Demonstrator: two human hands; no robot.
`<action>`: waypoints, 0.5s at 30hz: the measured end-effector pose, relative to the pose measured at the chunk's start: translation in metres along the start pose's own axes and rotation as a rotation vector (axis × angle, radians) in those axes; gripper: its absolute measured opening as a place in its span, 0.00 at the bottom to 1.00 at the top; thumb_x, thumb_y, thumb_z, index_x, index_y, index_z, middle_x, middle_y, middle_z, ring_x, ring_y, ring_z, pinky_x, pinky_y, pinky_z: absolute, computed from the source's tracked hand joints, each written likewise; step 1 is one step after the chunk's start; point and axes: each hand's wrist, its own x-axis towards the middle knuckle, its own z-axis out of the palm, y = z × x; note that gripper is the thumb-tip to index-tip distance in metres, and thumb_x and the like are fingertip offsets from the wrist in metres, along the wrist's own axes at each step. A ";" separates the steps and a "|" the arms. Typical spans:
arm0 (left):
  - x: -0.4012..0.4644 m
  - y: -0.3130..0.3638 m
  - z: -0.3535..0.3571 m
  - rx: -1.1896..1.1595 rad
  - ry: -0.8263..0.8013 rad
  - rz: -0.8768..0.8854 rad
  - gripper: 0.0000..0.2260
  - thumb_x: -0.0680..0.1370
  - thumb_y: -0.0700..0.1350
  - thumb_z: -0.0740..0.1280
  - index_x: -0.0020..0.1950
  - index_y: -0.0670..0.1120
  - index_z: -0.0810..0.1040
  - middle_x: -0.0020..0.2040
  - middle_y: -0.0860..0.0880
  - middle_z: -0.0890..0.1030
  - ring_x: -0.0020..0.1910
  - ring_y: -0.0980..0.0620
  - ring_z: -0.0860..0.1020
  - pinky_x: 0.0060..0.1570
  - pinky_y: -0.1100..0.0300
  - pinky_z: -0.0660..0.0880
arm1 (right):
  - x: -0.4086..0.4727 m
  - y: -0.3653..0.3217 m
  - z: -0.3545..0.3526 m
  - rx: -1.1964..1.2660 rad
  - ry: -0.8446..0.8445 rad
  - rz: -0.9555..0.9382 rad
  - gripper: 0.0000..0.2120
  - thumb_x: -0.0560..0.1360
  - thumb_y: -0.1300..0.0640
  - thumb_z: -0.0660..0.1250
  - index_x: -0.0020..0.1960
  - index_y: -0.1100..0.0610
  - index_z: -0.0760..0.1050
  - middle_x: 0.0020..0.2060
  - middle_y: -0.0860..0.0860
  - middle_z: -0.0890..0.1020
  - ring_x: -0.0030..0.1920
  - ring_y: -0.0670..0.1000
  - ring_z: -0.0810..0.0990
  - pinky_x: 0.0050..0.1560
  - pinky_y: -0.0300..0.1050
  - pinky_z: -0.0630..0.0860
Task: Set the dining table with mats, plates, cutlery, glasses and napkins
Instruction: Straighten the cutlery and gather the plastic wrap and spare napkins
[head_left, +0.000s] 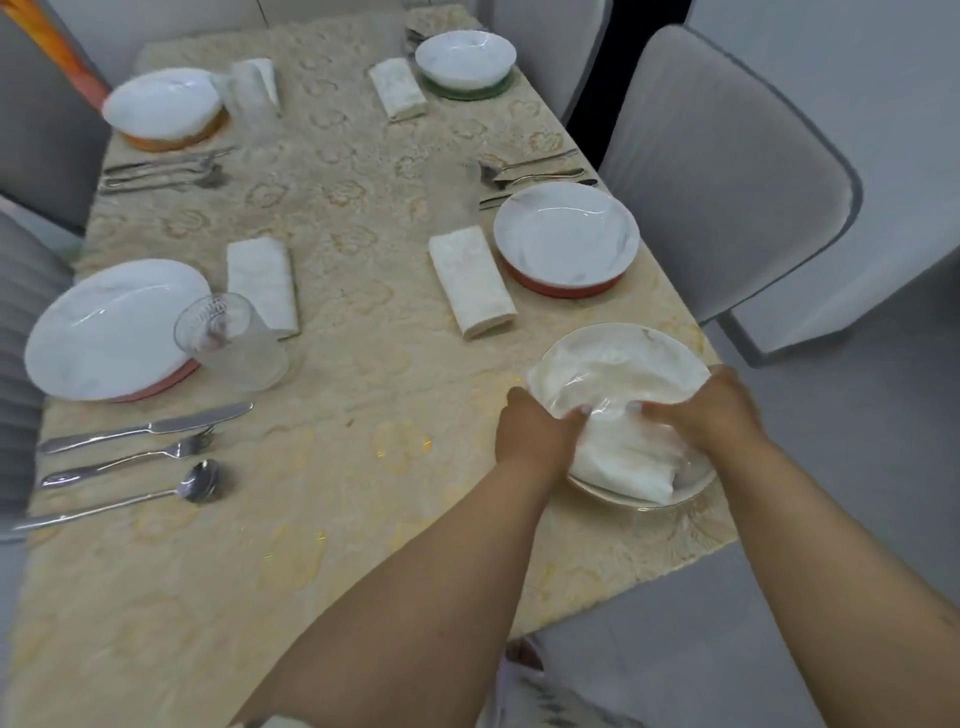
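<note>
**Both hands on a napkin over the near-right plate**

At the near right edge of the surface (322, 332), a white plate (670, 343) holds a loose white napkin (623, 457), and both hands work on that cloth. Left hand (535, 436) comes in from the plate's left rim, its grip curled round the napkin's left side. Right hand (711, 410) lies over the plate's right part, fingers bent down into the cloth and pinching it near the middle. Between the two grips the napkin bunches up, its lower fold hanging toward the plate's near rim.

Farther along the right edge sits a second plate (566, 234) on a red mat (561, 286), a folded napkin (470, 280) just beside it. Along the left edge lies another plate (104, 327) with a glass (234, 343) touching its rim, and a knife (150, 426), fork (135, 457) and spoon (130, 499) nearer the near edge.
</note>
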 end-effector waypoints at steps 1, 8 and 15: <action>-0.001 -0.004 -0.004 -0.006 0.021 -0.009 0.31 0.70 0.59 0.73 0.64 0.41 0.67 0.61 0.45 0.76 0.60 0.44 0.76 0.54 0.55 0.73 | -0.003 -0.004 0.003 0.004 0.008 -0.033 0.52 0.54 0.37 0.80 0.67 0.60 0.63 0.61 0.57 0.75 0.61 0.60 0.74 0.54 0.51 0.74; -0.007 -0.042 -0.062 -0.139 0.146 -0.081 0.34 0.60 0.66 0.74 0.58 0.47 0.74 0.52 0.52 0.81 0.51 0.50 0.80 0.53 0.53 0.77 | -0.036 -0.051 0.031 0.059 -0.066 -0.212 0.49 0.50 0.36 0.80 0.63 0.57 0.67 0.56 0.54 0.77 0.57 0.57 0.76 0.53 0.51 0.77; -0.023 -0.080 -0.114 -0.300 0.212 -0.161 0.27 0.56 0.61 0.79 0.51 0.52 0.81 0.45 0.54 0.85 0.45 0.53 0.83 0.51 0.51 0.80 | -0.078 -0.081 0.065 0.000 -0.172 -0.316 0.46 0.53 0.35 0.79 0.62 0.57 0.66 0.56 0.52 0.76 0.56 0.55 0.77 0.51 0.48 0.76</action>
